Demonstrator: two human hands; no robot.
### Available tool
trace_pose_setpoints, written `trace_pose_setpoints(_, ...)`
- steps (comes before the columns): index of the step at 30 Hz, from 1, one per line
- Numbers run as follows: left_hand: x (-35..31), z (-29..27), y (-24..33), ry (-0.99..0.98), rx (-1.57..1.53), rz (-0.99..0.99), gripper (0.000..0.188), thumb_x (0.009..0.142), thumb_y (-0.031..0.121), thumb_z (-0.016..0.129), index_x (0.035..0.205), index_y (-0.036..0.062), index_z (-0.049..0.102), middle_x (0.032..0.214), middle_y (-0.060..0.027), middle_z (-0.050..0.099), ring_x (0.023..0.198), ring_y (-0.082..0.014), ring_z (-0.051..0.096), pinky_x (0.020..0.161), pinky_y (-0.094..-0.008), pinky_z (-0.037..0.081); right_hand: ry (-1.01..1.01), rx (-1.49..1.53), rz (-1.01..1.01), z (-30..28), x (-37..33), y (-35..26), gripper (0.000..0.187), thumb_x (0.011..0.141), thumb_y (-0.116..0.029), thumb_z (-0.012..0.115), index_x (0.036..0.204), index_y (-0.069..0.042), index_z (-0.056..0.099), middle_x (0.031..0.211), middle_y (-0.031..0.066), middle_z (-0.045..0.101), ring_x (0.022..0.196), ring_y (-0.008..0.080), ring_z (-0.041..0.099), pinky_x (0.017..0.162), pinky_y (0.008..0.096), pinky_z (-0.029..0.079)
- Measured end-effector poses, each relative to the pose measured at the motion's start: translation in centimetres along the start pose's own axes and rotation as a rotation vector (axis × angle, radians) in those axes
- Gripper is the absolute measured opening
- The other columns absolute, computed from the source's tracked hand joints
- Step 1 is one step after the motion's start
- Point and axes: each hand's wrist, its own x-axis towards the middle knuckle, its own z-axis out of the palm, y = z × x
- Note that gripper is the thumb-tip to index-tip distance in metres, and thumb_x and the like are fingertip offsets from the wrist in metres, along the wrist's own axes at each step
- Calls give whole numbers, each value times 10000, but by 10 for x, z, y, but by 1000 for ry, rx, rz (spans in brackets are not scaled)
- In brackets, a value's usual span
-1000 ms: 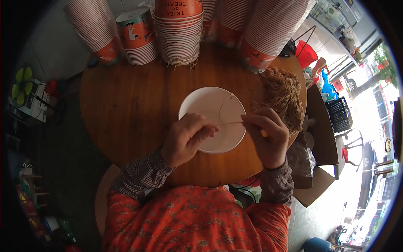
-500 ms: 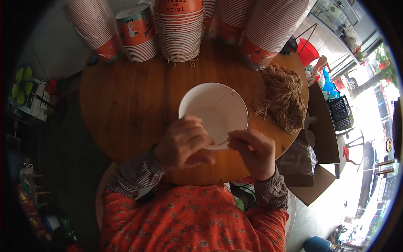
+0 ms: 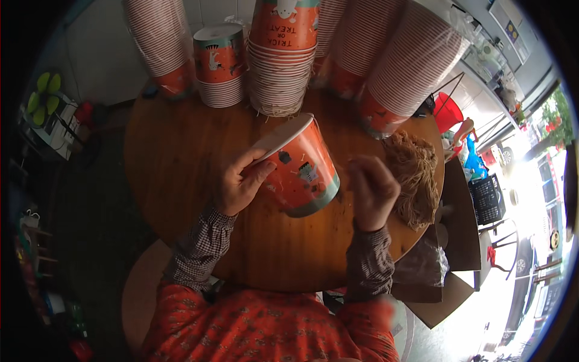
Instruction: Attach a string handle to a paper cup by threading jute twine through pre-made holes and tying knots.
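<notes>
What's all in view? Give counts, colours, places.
table: one, brown, centre
held bucket: one, orange and teal, tilted over table
bucket stacks: about six, orange and white, table's far edge
string bundle: one, tan, table's right side
cardboard box: at least one, brown, right of table
crate: one, black, far right
pail: one, red, upper right
fan: one, green-bladed, far left
sleeves: two, dark checked, lower centre
left hand: one, bare, gripping bucket rim
right hand: one, bare, blurred, right of bucket

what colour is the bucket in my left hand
The bucket is orange with small figures and a grey-green base band, in the head view.
</notes>
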Motion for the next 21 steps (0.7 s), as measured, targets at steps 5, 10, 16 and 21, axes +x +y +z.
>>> trace_pose_setpoints(5, -10, -8, -4, -5, 5, -46, 208, 905, 107, 649, 1067, -22, 628, 922, -89, 665, 851, -126, 623, 746, -244, 484, -118, 97, 183, 22, -26, 12, 103, 831, 55, 648, 928, 22, 665, 826, 54, 635, 677, 78, 586, 592, 200, 451)
trace_pose_setpoints(10, -6, 9, 2, 126, 62, 120, 163, 887, 62, 649, 1036, -3, 635, 967, -107, 643, 829, -171, 630, 727, -276, 495, -147, -30, 52, 33, -33, 15, 128, 815, 70, 662, 928, 10, 666, 841, 72, 650, 707, 96, 609, 601, 219, 466)
trace_pose_setpoints(16, -6, 8, 11, -17, 204, 297, 142, 870, 182, 679, 915, 50, 650, 970, -98, 594, 849, -244, 597, 741, -337, 476, -133, -173, -213, 36, -34, 17, 233, 741, 70, 696, 960, -9, 678, 866, 104, 645, 710, 179, 645, 623, 263, 507)
trace_pose_setpoints(21, -16, 11, 11, -103, 284, 244, 263, 877, 322, 666, 848, 62, 638, 1001, -115, 595, 892, -275, 567, 792, -383, 448, -169, -319, -517, 39, -35, 10, 296, 698, -12, 743, 989, -38, 689, 882, 83, 636, 694, 221, 648, 575, 311, 519)
